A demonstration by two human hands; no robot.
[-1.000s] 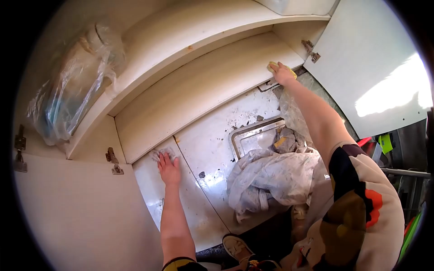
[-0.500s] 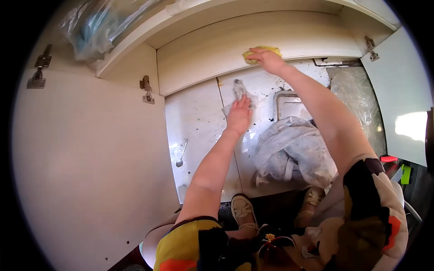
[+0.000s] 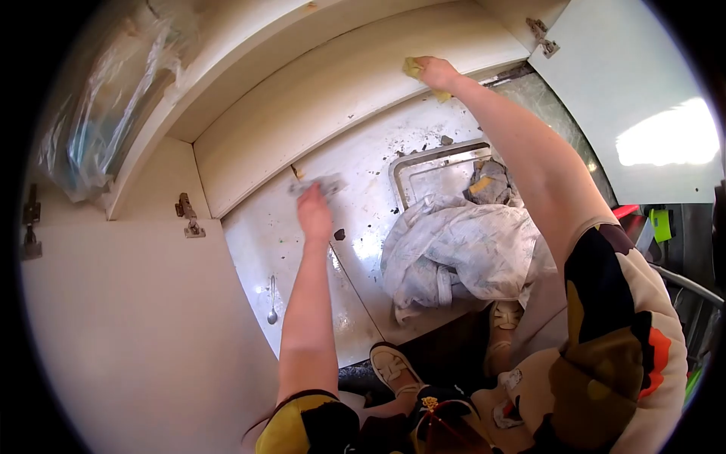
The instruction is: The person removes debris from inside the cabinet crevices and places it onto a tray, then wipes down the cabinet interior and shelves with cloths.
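Note:
My left hand (image 3: 312, 213) is on the white cabinet floor, its fingers closed on a grey-white rag (image 3: 327, 184) that is blurred by motion. Beside it lies a dark crumb of debris (image 3: 339, 234). Higher up, my right hand (image 3: 440, 73) grips a yellow cloth (image 3: 413, 67) against the lower edge of the cabinet's back panel (image 3: 333, 94). Part of that cloth hangs below the fingers. A small spoon (image 3: 272, 303) rests on the floor panel, left of my left forearm.
A crumpled white plastic bag (image 3: 461, 246) lies by a metal tray (image 3: 404, 168), with a grey and yellow bundle (image 3: 486, 181) beside it. Dark bits litter the floor panel. Open doors stand left (image 3: 136, 325) and right (image 3: 628, 83). Clear plastic (image 3: 113, 98) sits on the upper shelf.
The camera view has tilted and shifted. My left hand has slid the rag leftward over the floor panel, and dark debris shows where it was. My right hand still has the yellow cloth.

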